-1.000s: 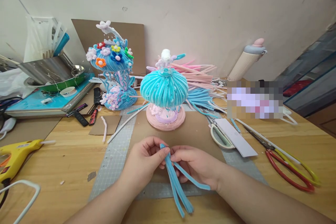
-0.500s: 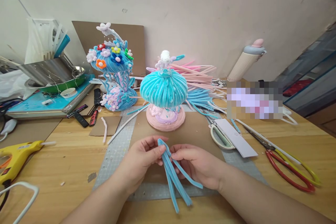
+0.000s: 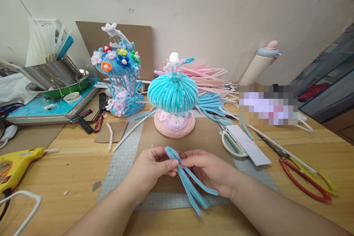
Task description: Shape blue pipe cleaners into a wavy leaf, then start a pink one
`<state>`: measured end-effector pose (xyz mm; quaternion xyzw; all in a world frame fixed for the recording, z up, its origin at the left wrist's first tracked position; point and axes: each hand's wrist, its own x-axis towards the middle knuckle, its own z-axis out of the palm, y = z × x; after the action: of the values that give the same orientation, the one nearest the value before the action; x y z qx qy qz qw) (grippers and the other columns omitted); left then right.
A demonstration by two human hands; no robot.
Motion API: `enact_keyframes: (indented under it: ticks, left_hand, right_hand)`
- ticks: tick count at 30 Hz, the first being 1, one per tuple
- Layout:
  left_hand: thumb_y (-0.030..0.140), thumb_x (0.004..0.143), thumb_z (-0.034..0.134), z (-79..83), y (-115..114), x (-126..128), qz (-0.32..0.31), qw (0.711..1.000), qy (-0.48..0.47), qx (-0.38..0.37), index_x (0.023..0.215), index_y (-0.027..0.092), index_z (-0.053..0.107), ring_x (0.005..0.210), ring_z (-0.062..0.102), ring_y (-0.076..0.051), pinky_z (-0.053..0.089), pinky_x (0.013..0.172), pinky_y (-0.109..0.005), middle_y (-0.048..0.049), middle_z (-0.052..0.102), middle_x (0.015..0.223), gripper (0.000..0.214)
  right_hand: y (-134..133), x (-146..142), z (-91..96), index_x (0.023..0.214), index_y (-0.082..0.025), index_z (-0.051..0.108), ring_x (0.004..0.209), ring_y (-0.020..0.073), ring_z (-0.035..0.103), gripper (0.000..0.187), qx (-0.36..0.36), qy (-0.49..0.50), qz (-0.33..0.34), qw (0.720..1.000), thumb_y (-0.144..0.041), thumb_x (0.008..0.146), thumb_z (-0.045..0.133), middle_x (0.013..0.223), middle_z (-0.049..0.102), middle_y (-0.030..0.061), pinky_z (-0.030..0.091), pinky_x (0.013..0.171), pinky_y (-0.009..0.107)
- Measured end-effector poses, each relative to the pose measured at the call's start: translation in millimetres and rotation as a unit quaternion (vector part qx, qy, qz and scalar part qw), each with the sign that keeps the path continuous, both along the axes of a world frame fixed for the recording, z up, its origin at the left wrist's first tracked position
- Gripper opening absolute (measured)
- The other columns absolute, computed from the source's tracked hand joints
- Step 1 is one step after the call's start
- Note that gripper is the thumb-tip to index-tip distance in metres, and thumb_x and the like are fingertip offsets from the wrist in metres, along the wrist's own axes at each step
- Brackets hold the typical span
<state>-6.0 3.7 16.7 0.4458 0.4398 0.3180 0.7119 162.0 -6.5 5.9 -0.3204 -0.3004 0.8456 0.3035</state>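
Between my hands is a bundle of light-blue pipe cleaners, folded into a loop at the top, with several loose ends hanging toward the lower right. My left hand is closed, thumb and fingers pinching the bundle just under the loop. From the other side my right hand pinches it at the same spot; its lower fingers are partly hidden behind the strands. Just beyond stands a turquoise pipe-cleaner mushroom-shaped lamp on a round pink base. Under my hands lies brown cardboard on a grey cutting mat.
A flower-covered blue pipe-cleaner piece stands at back left. A yellow glue gun lies on the left. Red-and-yellow-handled scissors and white-handled scissors lie on the right. Pink pipe cleaners are piled behind the lamp.
The bundle's loose ends have swung to the right and up a little. My left thumb has shifted to the right, lower on the bundle, leaving more of the loop visible.
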Motion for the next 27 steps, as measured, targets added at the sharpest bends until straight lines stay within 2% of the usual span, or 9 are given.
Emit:
enact_keyframes:
  ticks: [7, 11, 16, 21, 27]
  left_hand:
    - [0.028, 0.064, 0.071, 1.6, -0.1, 1.6, 0.017, 0.997, 0.067, 0.022, 0.071, 0.009, 0.066, 0.054, 0.054, -0.010, 0.046, 0.054, -0.021, -0.0012, 0.061, 0.057, 0.021]
    - [0.028, 0.065, 0.070, -0.4, 0.0, 1.0, 0.005, 0.997, 0.069, 0.032, 0.069, 0.010, 0.065, 0.051, 0.052, -0.009, 0.046, 0.053, -0.020, -0.0011, 0.061, 0.057, 0.020]
    - [0.028, 0.068, 0.068, -0.7, -1.1, 1.0, 0.023, 0.999, 0.018, 0.034, 0.095, 0.015, 0.060, 0.049, 0.055, -0.009, 0.047, 0.049, -0.021, 0.0013, 0.062, 0.064, 0.032]
    - [0.031, 0.076, 0.059, 1.7, -1.6, 2.3, 0.025, 0.999, 0.025, 0.037, 0.077, 0.012, 0.058, 0.048, 0.054, -0.009, 0.046, 0.046, -0.019, -0.0002, 0.060, 0.056, 0.020]
    - [0.029, 0.074, 0.062, -0.6, -2.2, 3.5, 0.036, 0.999, 0.007, 0.033, 0.089, 0.015, 0.056, 0.042, 0.053, -0.008, 0.045, 0.040, -0.020, 0.0033, 0.059, 0.058, 0.020]
  right_hand:
    - [2.0, 1.7, 0.9, 0.079, -0.011, 0.065, 0.061, 0.0085, 0.050, 0.014, -0.001, -0.022, 0.008, 1.000, -0.019, 0.072, 0.055, 0.073, 0.063, 0.0042, 0.035, 0.055, 0.019]
    - [0.8, 0.8, 0.4, 0.076, -0.011, 0.062, 0.057, 0.0078, 0.049, 0.012, 0.015, -0.052, -0.016, 0.998, -0.023, 0.074, 0.058, 0.068, 0.060, 0.0027, 0.033, 0.053, 0.020]
    - [-1.8, -1.6, 0.4, 0.081, -0.011, 0.060, 0.066, 0.0107, 0.054, 0.013, 0.030, -0.015, -0.013, 0.999, -0.023, 0.076, 0.059, 0.073, 0.062, 0.0052, 0.035, 0.058, 0.021]
    - [-0.3, -2.0, -1.1, 0.080, -0.012, 0.060, 0.062, 0.0093, 0.054, 0.011, 0.030, 0.018, -0.012, 0.999, -0.022, 0.078, 0.056, 0.074, 0.063, 0.0053, 0.032, 0.053, 0.019]
    - [-3.3, -2.5, -2.0, 0.088, -0.011, 0.061, 0.075, 0.0163, 0.059, 0.018, 0.052, 0.031, 0.011, 0.998, -0.025, 0.081, 0.053, 0.079, 0.064, 0.0084, 0.039, 0.070, 0.029]
